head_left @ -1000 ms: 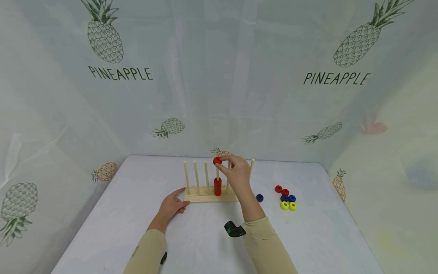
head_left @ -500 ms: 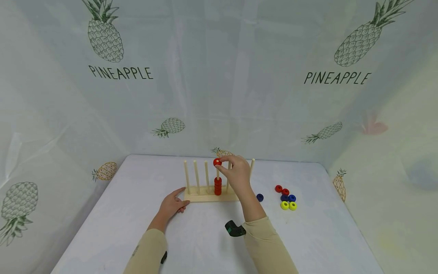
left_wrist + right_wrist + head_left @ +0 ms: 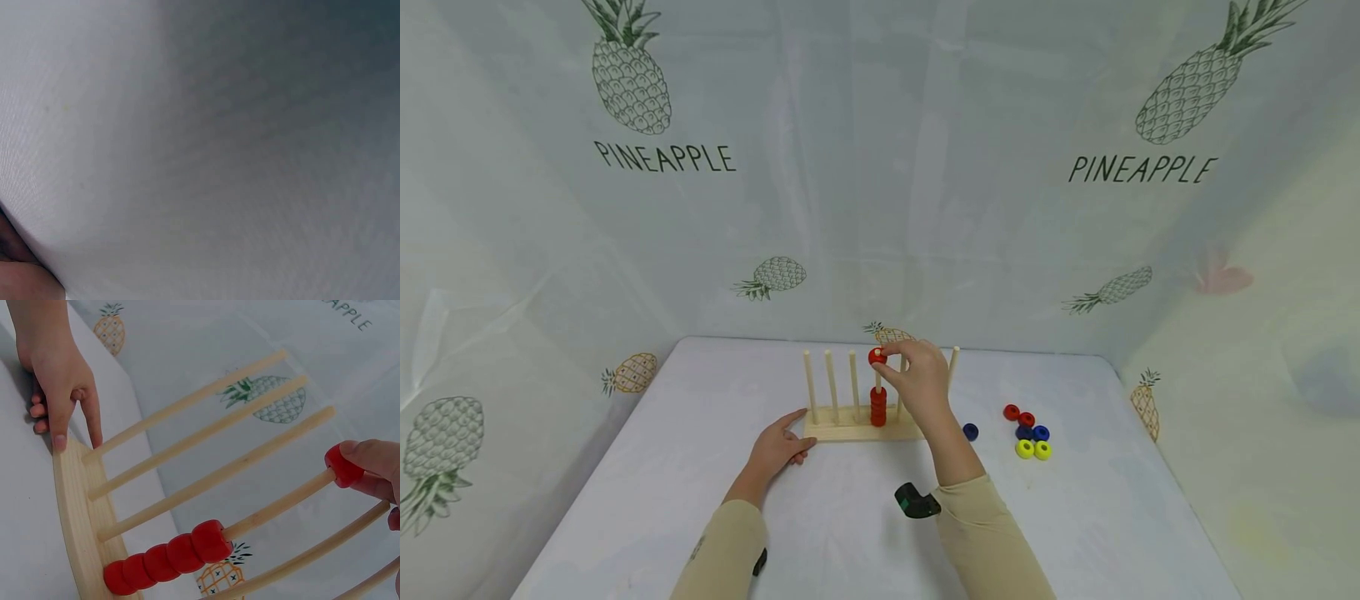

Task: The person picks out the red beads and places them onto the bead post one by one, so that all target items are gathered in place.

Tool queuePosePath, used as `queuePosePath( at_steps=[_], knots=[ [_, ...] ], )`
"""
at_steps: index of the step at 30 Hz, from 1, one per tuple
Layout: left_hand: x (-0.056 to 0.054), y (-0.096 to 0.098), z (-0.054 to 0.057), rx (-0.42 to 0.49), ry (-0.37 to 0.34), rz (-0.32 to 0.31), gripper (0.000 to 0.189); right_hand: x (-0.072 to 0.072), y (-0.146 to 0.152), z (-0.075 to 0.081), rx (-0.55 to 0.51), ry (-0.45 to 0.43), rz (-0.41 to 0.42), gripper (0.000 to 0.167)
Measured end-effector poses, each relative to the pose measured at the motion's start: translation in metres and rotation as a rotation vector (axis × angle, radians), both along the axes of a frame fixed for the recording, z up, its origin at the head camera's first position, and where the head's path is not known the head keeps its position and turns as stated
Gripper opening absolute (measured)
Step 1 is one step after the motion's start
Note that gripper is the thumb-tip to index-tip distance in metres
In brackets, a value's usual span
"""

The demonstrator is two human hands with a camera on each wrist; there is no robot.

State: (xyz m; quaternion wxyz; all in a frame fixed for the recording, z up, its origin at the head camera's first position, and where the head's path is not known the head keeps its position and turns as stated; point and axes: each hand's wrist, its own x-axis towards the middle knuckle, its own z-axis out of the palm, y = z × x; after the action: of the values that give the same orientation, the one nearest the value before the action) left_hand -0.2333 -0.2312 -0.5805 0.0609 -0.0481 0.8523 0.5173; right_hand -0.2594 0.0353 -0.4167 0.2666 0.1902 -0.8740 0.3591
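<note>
A person's right hand (image 3: 919, 379) pinches a red bead (image 3: 344, 465) between thumb and forefinger at the top of the fourth peg (image 3: 281, 506) from the left, the peg's pale tip showing in the bead's hole. Well below it on that same peg, a stack of five red beads (image 3: 160, 562) sits one against another, down to the wooden base (image 3: 846, 434). The left hand (image 3: 772, 454) holds the left end of this base, its thumb on the near edge and its straight index finger at the far side, with the other fingers tucked under. The three pegs left of the red stack are bare. A dark blue bead (image 3: 971, 432) lies on the white worktop (image 3: 625, 500), near the right forearm; farther right is a cluster of two red, two blue and two yellow beads (image 3: 1033, 450). Both arms wear beige sleeves (image 3: 992, 533), and a black device (image 3: 916, 502) sits by the right cuff. Behind the worktop hangs a pale cloth (image 3: 880, 183) printed with pineapples. The left wrist view shows mostly a blurred pale surface.
</note>
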Motion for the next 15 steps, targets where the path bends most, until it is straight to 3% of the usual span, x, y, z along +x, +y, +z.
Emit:
queuePosePath(
  at_steps=[15],
  knots=[
    [-0.0005, 0.0006, 0.0008, -0.028, -0.002, 0.006, 0.069, -0.0038, 0.0025, -0.0042, 0.073, 0.083, 0.016, 0.014]
  ],
)
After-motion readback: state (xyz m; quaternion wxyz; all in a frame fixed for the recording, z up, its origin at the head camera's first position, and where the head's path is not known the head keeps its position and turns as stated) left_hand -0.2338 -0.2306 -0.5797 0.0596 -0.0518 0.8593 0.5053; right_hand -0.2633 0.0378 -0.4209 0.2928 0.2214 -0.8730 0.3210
